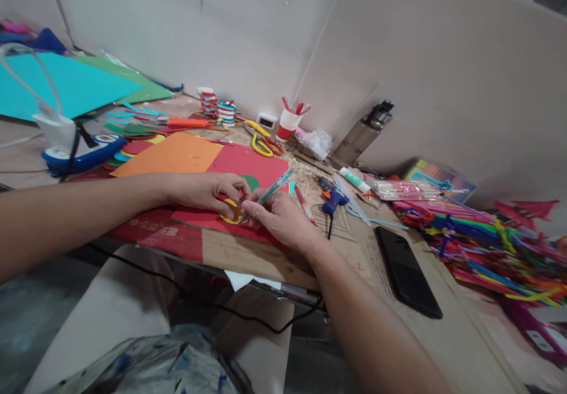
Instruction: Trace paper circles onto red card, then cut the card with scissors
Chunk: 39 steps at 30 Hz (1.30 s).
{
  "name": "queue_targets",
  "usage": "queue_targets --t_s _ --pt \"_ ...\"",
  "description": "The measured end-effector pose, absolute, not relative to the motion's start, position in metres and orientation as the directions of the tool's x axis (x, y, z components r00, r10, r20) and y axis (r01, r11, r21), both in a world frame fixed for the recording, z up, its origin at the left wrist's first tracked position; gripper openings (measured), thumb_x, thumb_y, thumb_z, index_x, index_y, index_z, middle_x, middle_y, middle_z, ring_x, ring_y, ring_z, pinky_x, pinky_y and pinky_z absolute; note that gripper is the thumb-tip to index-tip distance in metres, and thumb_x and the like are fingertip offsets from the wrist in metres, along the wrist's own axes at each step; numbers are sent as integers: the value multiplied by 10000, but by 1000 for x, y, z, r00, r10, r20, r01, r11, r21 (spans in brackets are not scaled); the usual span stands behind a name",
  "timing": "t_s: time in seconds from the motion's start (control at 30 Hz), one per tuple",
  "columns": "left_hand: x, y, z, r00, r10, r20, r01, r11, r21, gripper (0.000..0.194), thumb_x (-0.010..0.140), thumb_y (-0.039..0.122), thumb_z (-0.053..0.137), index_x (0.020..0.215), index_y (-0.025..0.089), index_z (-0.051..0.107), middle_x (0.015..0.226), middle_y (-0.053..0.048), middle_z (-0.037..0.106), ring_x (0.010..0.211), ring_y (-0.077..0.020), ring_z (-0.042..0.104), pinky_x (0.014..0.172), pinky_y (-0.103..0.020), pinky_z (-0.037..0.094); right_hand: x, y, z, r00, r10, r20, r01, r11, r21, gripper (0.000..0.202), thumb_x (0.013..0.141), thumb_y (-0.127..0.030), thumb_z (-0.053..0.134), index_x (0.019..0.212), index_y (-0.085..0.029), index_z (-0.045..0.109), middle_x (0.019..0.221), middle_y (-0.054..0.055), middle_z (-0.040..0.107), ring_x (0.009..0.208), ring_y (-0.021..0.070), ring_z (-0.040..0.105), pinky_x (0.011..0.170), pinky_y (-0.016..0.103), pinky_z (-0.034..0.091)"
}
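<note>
Reference point: the yellow disc (230,212), lying on the red sheet (252,160) at the near side of the desk (248,257). Clock positions are read from this disc, with 12 o'clock pointing away from my body.

Left hand (211,192): entering from 9 o'clock. Its fingers are bent over the disc, with the thumb at the disc face. I cannot tell whether they pinch its edge.

Right hand (283,217): entering from 4 o'clock. Its fingers are clamped on the translucent blue pen (277,186). The pen is tilted, upper end toward 2 o'clock, lower end at the disc's right-hand edge. The fingertips of both hands meet just beside the disc.

Adjacent items: the green disc (251,182) lies at 1 o'clock on the red sheet; the orange sheet (172,155) lies between 10 and 11 o'clock; the red marker (305,205) lies at 3 o'clock, near the right hand.

Outer items: yellow-handled scissors (261,145) and the cup (289,123) of red sticks at 1 o'clock; the bottle (363,133) at 2; the blue glue gun (333,199) at 3; the black phone (408,273) between 3 and 4; the cyan sheet (66,84) at 10.
</note>
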State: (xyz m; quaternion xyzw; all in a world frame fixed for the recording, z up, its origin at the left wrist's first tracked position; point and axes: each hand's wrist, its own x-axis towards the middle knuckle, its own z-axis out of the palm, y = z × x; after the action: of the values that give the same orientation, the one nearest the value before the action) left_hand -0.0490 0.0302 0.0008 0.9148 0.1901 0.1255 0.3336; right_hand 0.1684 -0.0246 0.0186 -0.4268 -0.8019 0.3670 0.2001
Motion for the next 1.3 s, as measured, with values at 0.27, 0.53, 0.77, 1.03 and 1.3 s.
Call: queue_targets --t_s 0.27,0.53,0.77,1.03,1.3 --pt "-49 32 -2 906 414 89 249 -690 680 160 915 301 612 880 200 732 1061 -47 603 998 -152 584 917 -230 458 164 -28 21 -556 830 32 527 383 -759 267 962 -368 508 821 -183 639 639 -14 625 610 114 575 580 222 379" --pt "-49 31 -1 904 416 98 242 -688 684 130 901 265 631 885 210 749 1060 -40 616 980 -149 587 909 -225 452 165 -27 22 -561 826 45 557 417 -718 288 962 -358 502 791 -175 644 665 -7 632 624 109 574 592 222 379" --pt "-49 31 0 899 422 114 250 -710 659 119 880 252 657 884 212 769 1074 -41 625 983 -153 584 921 -228 453 170 -22 16 -541 840 38 562 395 -726 296 956 -398 489 814 -182 634 674 -5 647 633 120 598 606 232 405" --pt "-50 31 1 899 430 85 283 -717 637 160 901 243 628 960 240 777 1119 -37 628 1022 -150 595 940 -222 457 173 -17 11 -545 837 47 528 386 -757 304 965 -413 461 821 -194 613 675 -11 637 638 120 594 619 231 427" --pt "-50 30 3 900 433 55 315 -732 604 202 901 250 624 1061 260 746 1196 -32 617 1088 -168 586 976 -235 439 176 -13 10 -524 850 55 541 381 -750 309 960 -409 460 781 -195 593 644 -13 611 629 124 580 622 237 424"
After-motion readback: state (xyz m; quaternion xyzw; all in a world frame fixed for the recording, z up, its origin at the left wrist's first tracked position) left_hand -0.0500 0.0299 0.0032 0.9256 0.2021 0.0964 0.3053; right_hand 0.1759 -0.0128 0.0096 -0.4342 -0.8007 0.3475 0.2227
